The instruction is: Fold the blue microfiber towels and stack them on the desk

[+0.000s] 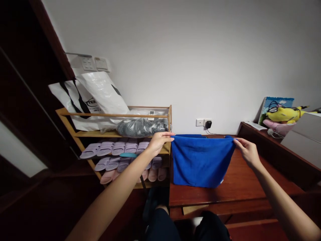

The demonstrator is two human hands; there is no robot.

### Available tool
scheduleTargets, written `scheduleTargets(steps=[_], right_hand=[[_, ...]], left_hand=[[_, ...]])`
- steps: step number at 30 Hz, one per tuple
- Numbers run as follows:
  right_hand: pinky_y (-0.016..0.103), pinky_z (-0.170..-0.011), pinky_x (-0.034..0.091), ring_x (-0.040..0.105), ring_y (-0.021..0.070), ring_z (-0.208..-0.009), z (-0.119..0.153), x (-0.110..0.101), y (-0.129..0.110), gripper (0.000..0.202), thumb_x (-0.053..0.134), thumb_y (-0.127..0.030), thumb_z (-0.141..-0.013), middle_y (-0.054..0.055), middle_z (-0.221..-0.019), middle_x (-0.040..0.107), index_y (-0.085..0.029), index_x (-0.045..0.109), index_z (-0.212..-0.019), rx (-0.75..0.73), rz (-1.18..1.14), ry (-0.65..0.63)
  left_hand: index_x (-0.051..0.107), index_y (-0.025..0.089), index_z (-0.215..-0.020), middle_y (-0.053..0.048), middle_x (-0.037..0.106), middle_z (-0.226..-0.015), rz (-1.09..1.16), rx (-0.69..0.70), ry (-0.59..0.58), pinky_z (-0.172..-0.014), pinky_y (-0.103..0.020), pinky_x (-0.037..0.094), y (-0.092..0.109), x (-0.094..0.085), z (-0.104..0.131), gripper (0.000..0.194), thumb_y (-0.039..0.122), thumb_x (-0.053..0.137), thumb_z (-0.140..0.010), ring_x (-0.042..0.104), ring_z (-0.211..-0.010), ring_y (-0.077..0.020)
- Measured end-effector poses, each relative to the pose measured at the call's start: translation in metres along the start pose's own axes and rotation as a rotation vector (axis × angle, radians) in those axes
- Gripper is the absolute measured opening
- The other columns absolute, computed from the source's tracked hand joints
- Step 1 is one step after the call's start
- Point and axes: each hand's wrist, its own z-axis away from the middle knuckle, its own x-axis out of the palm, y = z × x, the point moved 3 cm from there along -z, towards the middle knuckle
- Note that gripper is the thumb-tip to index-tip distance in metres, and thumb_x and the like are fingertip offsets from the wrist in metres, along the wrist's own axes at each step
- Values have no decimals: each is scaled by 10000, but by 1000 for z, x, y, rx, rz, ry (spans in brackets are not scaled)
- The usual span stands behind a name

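Note:
A bright blue cloth [202, 162] hangs spread between my two hands, its top edge drawn nearly straight. At its upper left corner my left hand [160, 142] pinches the fabric between thumb and fingers. The upper right corner is gripped by my right hand [247, 150] in the same kind of pinch. The lower edge comes down over the reddish wooden tabletop [255, 177], with a small white tag near the bottom right corner. More blue fabric [193, 136] shows just behind the top edge; whether it belongs to the same cloth I cannot tell.
On the left, a wooden rack [115, 115] holds several lilac slippers [91, 150], pink slippers [153, 174], white bags [101, 92] and a plastic-wrapped dark bundle [142, 127]. A black plug [208, 124] sits in the wall socket. At right, a ledge carries a yellow plush toy [284, 114] and white boxes [304, 140].

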Motion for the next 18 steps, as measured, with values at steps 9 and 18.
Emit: scheduleTargets(steps=[9, 18], right_hand=[[340, -828, 500, 639, 228, -900, 1, 0, -6, 425, 604, -531, -776, 68, -973, 705, -191, 672, -1021, -54, 55, -15], [304, -640, 470, 624, 196, -660, 3, -12, 3, 444, 457, -578, -843, 56, -789, 709, -199, 675, -927, -167, 461, 38]], left_hand=[[748, 213, -703, -6, 657, -609, -547, 270, 79, -624, -275, 402, 14, -5, 4, 122, 233, 774, -585, 560, -612, -179], [731, 225, -630, 3, 648, -569, -688, 365, -54, -589, -254, 344, 31, -4, -8, 67, 285, 757, -611, 532, -573, -172]])
